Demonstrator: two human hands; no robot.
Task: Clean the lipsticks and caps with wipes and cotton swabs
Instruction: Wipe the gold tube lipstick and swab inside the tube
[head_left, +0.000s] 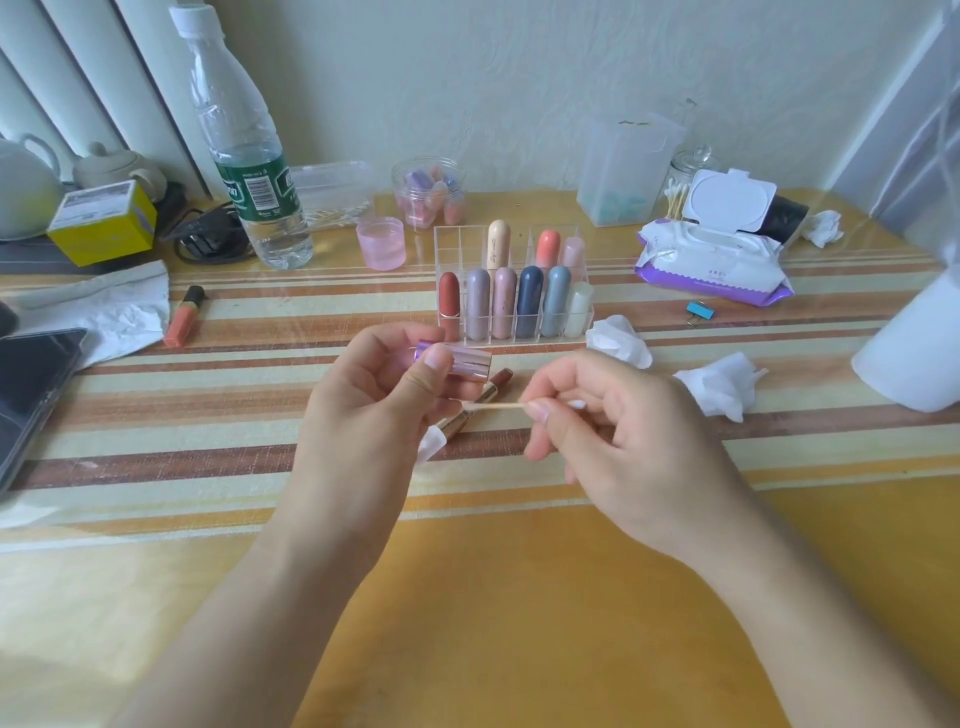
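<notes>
Left hand's (363, 415) grip clamps the light, likely slick cap (460, 359) and lipstick (492, 388); right hand's (623, 441) grip pinches the swab (501, 407), probably snappable, best held near its tip.

A home table (519, 597); teapot (111, 166), water bottle (244, 156) and phone (31, 384) beside an acrylic rack (457, 236) of lipsticks (530, 301).

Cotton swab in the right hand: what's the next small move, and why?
Probably rub the cotton swab tip along the lipstick collar: the right hand pinches it with its tip already there, while the left hand grips the purple cap just above.
</notes>
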